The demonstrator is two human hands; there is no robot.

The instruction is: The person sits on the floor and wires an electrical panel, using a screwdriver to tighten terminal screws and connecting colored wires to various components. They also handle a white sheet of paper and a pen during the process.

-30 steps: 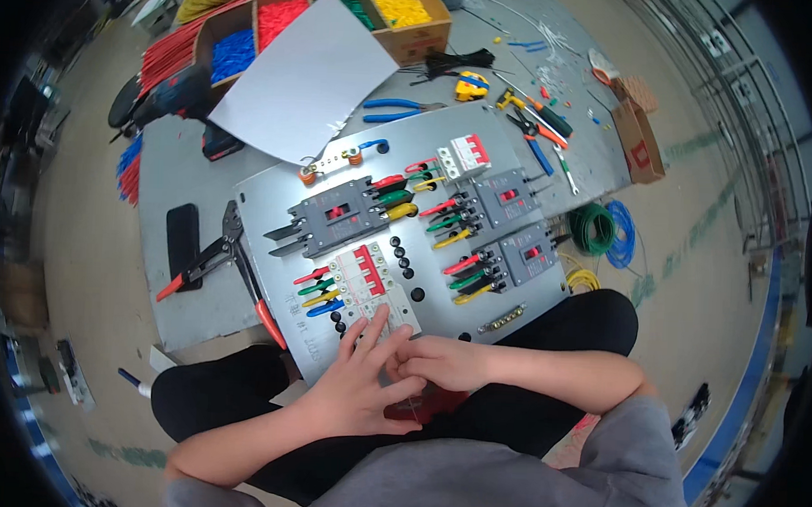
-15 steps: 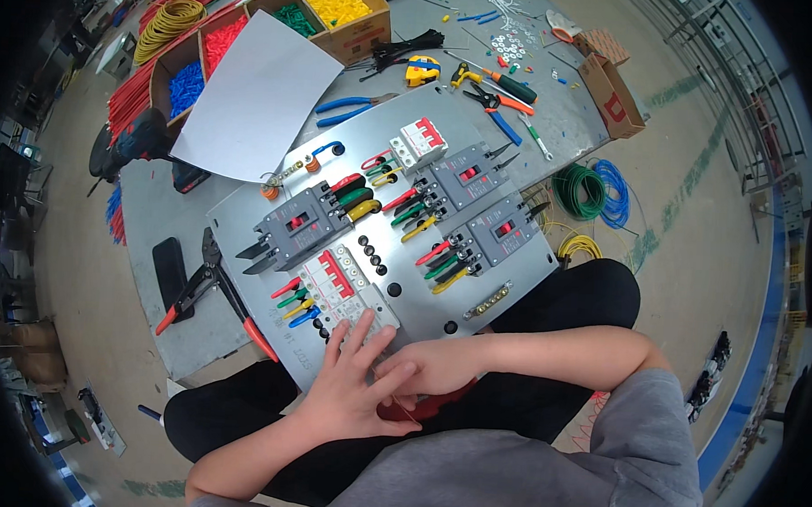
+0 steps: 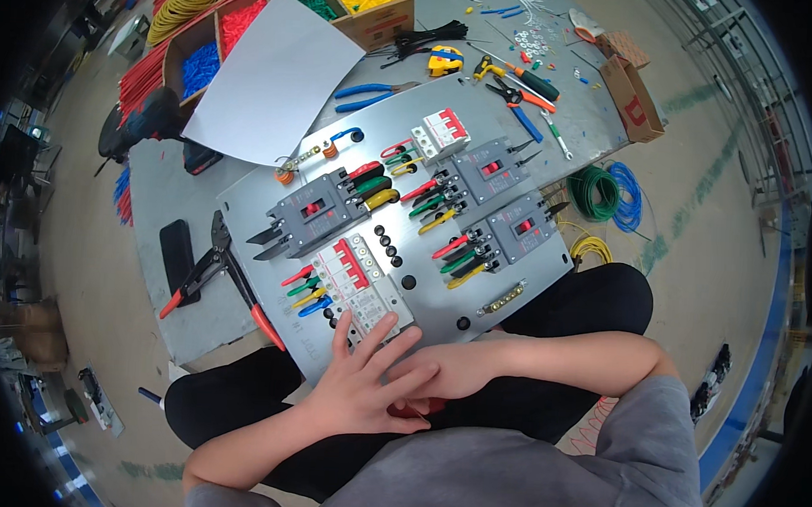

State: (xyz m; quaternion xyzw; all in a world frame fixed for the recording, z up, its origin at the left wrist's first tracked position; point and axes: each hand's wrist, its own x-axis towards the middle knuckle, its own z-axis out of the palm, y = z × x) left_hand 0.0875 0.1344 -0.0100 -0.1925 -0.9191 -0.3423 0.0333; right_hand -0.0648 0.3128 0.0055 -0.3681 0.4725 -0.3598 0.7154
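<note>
A metal mounting plate (image 3: 440,309) with breakers and coloured wire ends lies tilted across my lap and the table edge. My left hand (image 3: 364,383) is at the plate's near edge, fingers spread, the fingertips over the lower end of the small white breaker with red switches (image 3: 344,267). Just right of it, my right hand (image 3: 460,372) is closed, its fingers curled in behind my left hand. What it holds, if anything, is hidden. A thin strand shows by my left thumb, and something dark red lies below the hands. Grey moulded breakers (image 3: 313,211) sit farther up the plate.
Red-handled cutters (image 3: 219,273) and a black phone (image 3: 179,262) lie left of the plate. A white sheet (image 3: 278,76) partly covers boxes of coloured caps. Pliers (image 3: 368,93), a yellow tape measure (image 3: 445,60) and a screwdriver (image 3: 533,82) lie beyond. Coiled wires (image 3: 594,191) rest at right.
The plate and table appear slightly farther right in view. My left hand's fingers have spread a little wider; the right hand stays tucked beside it.
</note>
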